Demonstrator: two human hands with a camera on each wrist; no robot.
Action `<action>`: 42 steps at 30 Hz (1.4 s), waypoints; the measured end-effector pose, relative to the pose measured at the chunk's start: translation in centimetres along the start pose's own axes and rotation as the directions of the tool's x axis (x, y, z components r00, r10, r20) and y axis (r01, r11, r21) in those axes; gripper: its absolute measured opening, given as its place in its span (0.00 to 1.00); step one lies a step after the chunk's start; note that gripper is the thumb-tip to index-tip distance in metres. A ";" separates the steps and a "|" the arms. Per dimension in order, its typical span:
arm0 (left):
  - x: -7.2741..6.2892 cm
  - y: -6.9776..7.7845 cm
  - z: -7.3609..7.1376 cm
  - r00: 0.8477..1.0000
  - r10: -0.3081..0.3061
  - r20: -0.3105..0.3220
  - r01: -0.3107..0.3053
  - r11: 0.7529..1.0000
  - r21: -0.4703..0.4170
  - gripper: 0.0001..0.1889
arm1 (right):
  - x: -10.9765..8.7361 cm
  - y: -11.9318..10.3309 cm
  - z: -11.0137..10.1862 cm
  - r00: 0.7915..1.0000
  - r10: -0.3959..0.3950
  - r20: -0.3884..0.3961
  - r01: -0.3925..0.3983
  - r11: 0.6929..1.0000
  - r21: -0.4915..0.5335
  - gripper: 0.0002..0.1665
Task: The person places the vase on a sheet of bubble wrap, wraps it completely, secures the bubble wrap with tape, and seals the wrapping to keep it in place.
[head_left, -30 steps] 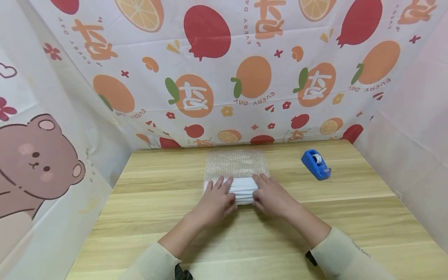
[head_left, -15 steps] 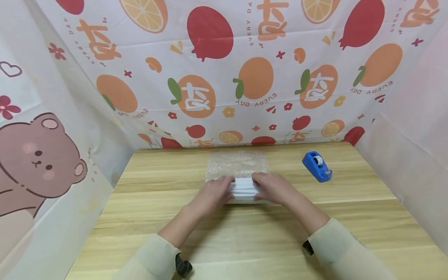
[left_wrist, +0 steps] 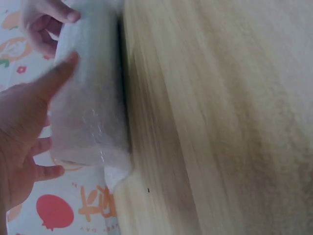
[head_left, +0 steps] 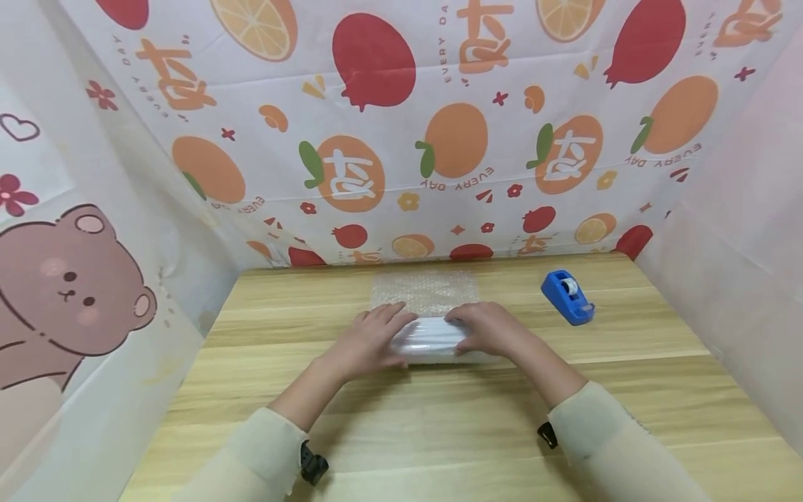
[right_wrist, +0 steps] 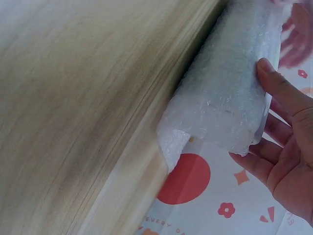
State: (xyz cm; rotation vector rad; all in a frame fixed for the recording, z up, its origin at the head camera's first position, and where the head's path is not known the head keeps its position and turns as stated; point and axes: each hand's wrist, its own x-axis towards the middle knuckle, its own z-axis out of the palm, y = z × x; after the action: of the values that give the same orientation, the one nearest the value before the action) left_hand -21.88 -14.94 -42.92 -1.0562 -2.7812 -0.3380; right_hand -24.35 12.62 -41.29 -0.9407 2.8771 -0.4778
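Note:
A white, ridged bundle (head_left: 431,336) lies crosswise on the near part of a clear bubble wrap sheet (head_left: 426,289). Seen from the wrists, a layer of bubble wrap (right_wrist: 208,98) covers the bundle's near side, with a loose flap at its end. My left hand (head_left: 364,341) is at the bundle's left end, fingers spread on the far side and thumb on the near side; its thumb is blurred in the left wrist view. At the right end my right hand (head_left: 492,329) grips the bundle, thumb in front and fingers behind.
A blue tape dispenser (head_left: 567,296) with a roll of tape stands at the back right of the wooden table (head_left: 282,335). Behind the table hangs a fruit-print cloth (head_left: 401,139), and a bear-print cloth (head_left: 69,293) hangs at the left.
From lying over the bundle with extended fingers, both hands went to holding its ends between fingers and thumbs. Since then the left hand has slid left and spread, baring more of the bundle.

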 end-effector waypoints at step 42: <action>3.9 0.6 4.0 0.990 -0.140 -0.026 0.142 0.951 0.275 0.21 | 1.0 -2.0 1.1 0.996 0.079 0.052 -0.071 0.989 -0.132 0.33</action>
State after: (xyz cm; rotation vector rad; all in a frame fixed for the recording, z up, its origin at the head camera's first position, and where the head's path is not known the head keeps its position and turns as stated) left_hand -24.64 -10.97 -45.86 -0.7926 -2.7972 0.0345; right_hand -23.90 10.22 -41.68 -0.8441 2.9080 -0.2559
